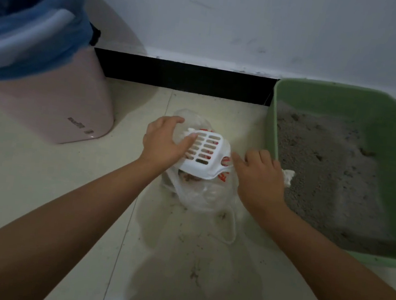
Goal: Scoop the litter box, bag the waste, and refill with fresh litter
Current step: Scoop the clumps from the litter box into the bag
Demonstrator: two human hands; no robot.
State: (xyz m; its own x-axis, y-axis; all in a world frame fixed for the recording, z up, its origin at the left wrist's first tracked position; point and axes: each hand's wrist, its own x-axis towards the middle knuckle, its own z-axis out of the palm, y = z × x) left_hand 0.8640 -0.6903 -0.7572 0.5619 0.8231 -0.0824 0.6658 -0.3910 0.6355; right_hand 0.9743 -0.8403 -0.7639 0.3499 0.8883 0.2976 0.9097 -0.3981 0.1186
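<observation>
A white slotted litter scoop [204,153] is turned face down over the mouth of a clear plastic bag [201,197] with red print, which lies on the floor. Brown clumps [188,177] show inside the bag under the scoop. My left hand [163,143] grips the bag's far rim, its fingertips touching the scoop's slots. My right hand [260,180] is closed over the scoop's handle, whose white end pokes out beside the wrist. Right of the bag stands the green litter box [272,134], holding uneven grey litter [327,165].
A pink waste bin [47,111] with a blue liner [32,29] stands at the left against the white wall. A black skirting board [188,76] runs behind. Litter grains and dirt are scattered on the pale floor tiles [194,271] in front of the bag.
</observation>
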